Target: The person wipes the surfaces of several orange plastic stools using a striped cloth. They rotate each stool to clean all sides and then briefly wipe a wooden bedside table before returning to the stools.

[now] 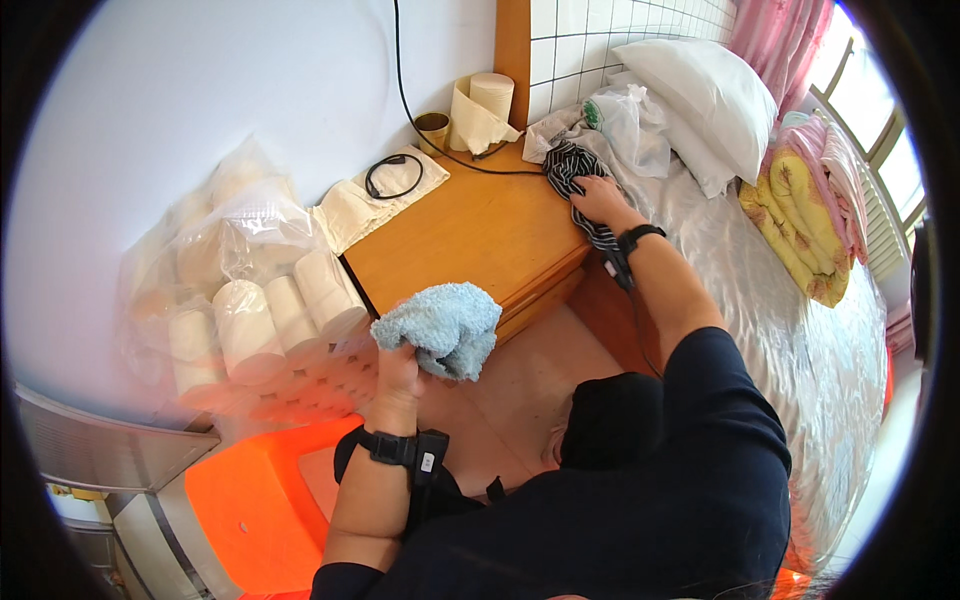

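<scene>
My left hand (400,369) holds a bunched light-blue terry cloth (441,328) above the near left corner of a wooden nightstand (465,225). My right hand (600,201) is on a black-and-white striped cloth (571,169) at the nightstand's right edge, beside the bed; its fingertips press into the folds. Part of the striped cloth hangs down past the edge. A black cable runs across the back of the nightstand to the striped cloth. Folds of the blue cloth hide most of my left fingers.
Paper rolls in clear plastic (251,330) stand left of the nightstand. A gold cup (433,133), an unwound paper roll (491,97) and a coiled black cable (394,177) are at its back. The bed (787,375) bears pillows (697,105) and a folded quilt (802,217). An orange plastic stool (247,510) stands lower left.
</scene>
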Demonstrator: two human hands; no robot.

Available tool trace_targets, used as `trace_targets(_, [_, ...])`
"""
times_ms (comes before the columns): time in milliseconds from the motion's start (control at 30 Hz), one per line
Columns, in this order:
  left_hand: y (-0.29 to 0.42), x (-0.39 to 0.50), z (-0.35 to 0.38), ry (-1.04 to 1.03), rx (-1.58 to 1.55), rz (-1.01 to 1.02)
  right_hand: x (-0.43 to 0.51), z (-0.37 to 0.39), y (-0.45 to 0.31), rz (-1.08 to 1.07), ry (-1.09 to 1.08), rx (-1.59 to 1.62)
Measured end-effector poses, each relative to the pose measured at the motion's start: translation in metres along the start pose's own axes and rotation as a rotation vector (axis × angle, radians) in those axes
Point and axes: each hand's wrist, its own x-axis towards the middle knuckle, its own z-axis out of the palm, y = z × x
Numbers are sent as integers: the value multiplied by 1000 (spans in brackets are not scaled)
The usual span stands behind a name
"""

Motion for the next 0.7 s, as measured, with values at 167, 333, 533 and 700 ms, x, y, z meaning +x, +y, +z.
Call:
trace_targets(167, [-4,3,4,-48,22,50,-18,-2,-44,84,12,-19])
trace_targets(333, [-2,1,5,49,63,99,-75,-2,-67,-284,22,-19])
trace_targets(533, [1,4,8,215,117,278,2,2,-67,-338,-129,2])
trace_targets(700, [1,5,12,290,224,344,62,1,-106,-113,-251,-55])
